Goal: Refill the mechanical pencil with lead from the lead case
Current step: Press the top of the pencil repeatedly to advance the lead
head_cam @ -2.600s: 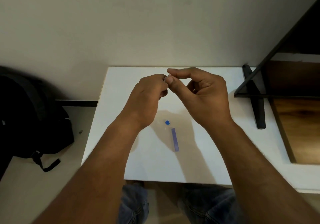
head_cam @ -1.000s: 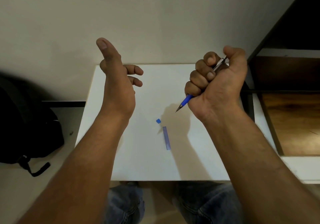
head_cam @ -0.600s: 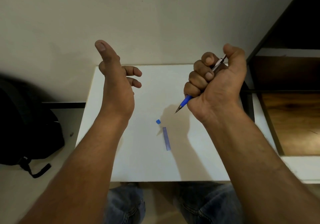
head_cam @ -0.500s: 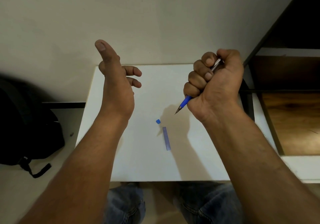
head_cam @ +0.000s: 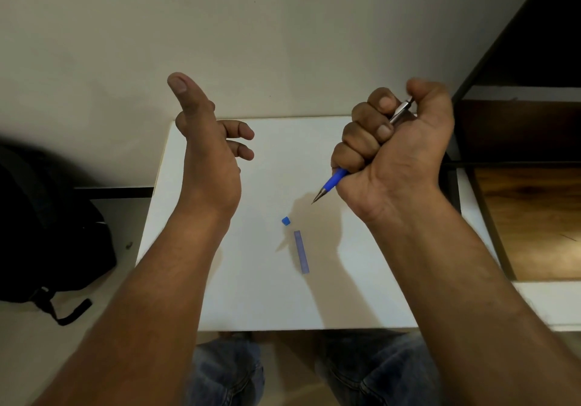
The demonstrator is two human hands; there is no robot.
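Note:
My right hand (head_cam: 396, 150) is closed in a fist around the mechanical pencil (head_cam: 334, 181). Its blue grip and metal tip point down-left over the white table (head_cam: 251, 295), and its silver upper end sticks out under my thumb. My left hand (head_cam: 209, 157) is raised at the left with the thumb up, fingers loosely curled and nothing in it. The translucent blue lead case (head_cam: 301, 251) lies flat on the table between my arms. Its small blue cap (head_cam: 285, 220) lies apart, just above the case.
A black backpack (head_cam: 47, 226) sits on the floor to the left of the table. A dark frame and a wooden shelf (head_cam: 531, 220) stand to the right. A plain wall rises behind the table. My knees in jeans show below the front edge.
My hands moved apart from a joined pinch 2.6 s ago. In the last half second my right thumb lifted off the pencil's top end again; the left hand stayed still.

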